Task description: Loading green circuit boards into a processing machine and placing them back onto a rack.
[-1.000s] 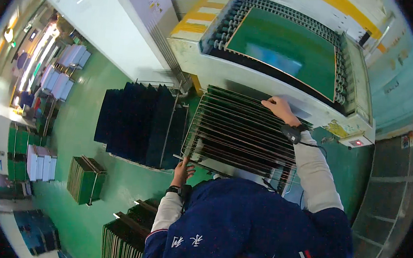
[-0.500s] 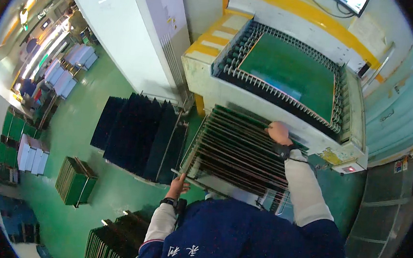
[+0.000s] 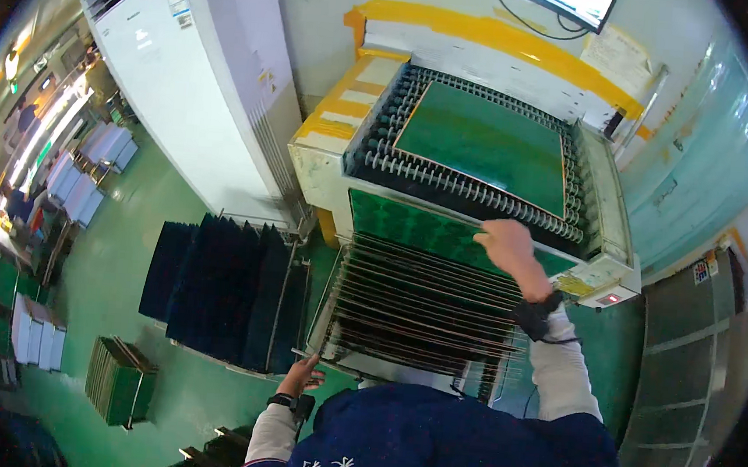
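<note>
The right hand (image 3: pixel 505 244) reaches to the far end of the slotted rack (image 3: pixel 420 312) and rests on the top edge of a green panel (image 3: pixel 410 227) that stands at the rack's far side, just below the roller conveyor (image 3: pixel 474 189) of the machine. The fingers curl over that edge, but whether they pinch it or only steady it cannot be told at this size. The left hand (image 3: pixel 299 375) lies near the body at the rack's near left corner, fingers partly spread, touching or just beside the frame and holding nothing that shows. A second green panel (image 3: pixel 486 146) lies flat on the rollers beyond. Risks noted: the panel is wide and held by one hand at one point near its right end, so it may twist, sag or scrape its face on the rack wires or the conveyor lip. A loose hold could let it slip down between the slots. The dark stacked panels (image 3: pixel 229 292) on the left stand close to the rack, and a swing that way could knock them.
</note>
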### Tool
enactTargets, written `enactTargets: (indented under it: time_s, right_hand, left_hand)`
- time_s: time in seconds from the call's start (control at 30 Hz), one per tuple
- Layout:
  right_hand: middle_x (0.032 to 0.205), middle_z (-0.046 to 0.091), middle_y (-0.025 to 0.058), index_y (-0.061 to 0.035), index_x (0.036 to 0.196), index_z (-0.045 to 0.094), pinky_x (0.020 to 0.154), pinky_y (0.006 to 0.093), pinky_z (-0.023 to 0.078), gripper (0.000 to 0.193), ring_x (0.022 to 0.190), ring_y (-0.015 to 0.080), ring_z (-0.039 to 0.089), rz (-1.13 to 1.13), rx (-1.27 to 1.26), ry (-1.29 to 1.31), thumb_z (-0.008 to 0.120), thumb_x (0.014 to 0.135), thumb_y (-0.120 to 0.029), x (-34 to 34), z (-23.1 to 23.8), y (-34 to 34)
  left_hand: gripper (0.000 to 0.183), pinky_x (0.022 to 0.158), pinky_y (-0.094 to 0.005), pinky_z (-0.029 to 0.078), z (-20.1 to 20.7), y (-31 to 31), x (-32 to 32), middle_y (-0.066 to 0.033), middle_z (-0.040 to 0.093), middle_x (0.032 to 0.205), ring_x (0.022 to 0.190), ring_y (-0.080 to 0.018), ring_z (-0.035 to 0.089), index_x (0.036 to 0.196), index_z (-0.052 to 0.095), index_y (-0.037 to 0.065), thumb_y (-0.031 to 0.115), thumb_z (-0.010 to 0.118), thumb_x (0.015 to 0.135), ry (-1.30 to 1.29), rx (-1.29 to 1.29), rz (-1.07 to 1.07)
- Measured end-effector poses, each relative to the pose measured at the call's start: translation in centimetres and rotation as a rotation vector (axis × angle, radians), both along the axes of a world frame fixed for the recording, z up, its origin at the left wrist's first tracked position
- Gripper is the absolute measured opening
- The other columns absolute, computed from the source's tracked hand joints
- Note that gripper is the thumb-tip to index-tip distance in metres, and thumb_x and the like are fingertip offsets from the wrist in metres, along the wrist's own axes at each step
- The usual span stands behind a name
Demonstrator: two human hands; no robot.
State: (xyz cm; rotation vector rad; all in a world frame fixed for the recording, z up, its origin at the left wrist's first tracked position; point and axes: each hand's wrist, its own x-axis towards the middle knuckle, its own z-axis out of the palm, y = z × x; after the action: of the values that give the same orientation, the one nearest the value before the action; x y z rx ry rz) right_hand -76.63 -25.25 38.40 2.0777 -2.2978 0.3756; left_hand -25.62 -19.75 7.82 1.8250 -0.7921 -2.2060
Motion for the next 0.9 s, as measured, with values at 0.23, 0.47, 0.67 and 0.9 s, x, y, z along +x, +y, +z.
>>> enactTargets:
  time_s: [0.23, 0.47, 0.67, 0.9]
  right_hand:
    - [0.072, 0.063, 0.0051, -0.0041, 0.09, 0.071, 0.063, 0.0327, 0.045, 0.015, 0.065, 0.0186, 0.057, -0.192, -0.455, -0.579, 0.071, 0.086, -0.018, -4.6, 10.4, 6.5]
    - [0.085, 0.069, 0.0041, -0.0021, 0.096, 0.07, 0.07, 0.0313, 0.051, 0.013, 0.08, 0.0119, 0.064, -0.243, -0.849, -1.366, 0.062, 0.096, -0.012, -3.5, 11.8, 8.9]
    - [0.092, 0.07, 0.0134, -0.0043, 0.111, 0.068, 0.071, 0.0359, 0.053, 0.026, 0.08, 0.0224, 0.066, -0.469, -0.358, -0.592, 0.065, 0.086, -0.008, -1.6, -0.1, 12.0]
    - [0.106, 0.067, 0.0065, -0.0109, 0.109, 0.062, 0.08, 0.042, 0.057, 0.018, 0.096, 0.0266, 0.065, -0.649, -0.441, -2.239, 0.062, 0.093, -0.005, 5.0, -8.8, 14.0]
  left_hand:
    - [0.061, 0.057, -0.0296, 0.054, -2.9, -1.5, 2.5, -0.0084, 0.07, 0.097, 0.071, -0.0183, 0.068, 0.139, 0.049, 0.014, 0.055, 0.059, 0.094, 0.15, 0.062, -0.11]
    - [0.058, 0.062, -0.0287, 0.054, -4.6, -2.4, 3.7, -0.0095, 0.071, 0.104, 0.08, -0.0201, 0.068, 0.14, 0.049, 0.015, 0.052, 0.056, 0.096, 0.2, 0.156, -0.16]
    - [0.061, 0.063, -0.0294, 0.055, -2.6, -2.6, 3.0, -0.0087, 0.07, 0.104, 0.079, -0.019, 0.068, 0.138, 0.05, 0.011, 0.055, 0.056, 0.095, 0.128, 0.09, -0.234]
    - [0.065, 0.064, -0.0297, 0.055, -1.6, -2.9, 3.0, -0.0104, 0.068, 0.109, 0.081, -0.0188, 0.068, 0.141, 0.047, 0.011, 0.055, 0.058, 0.094, 0.121, 0.097, -0.272]
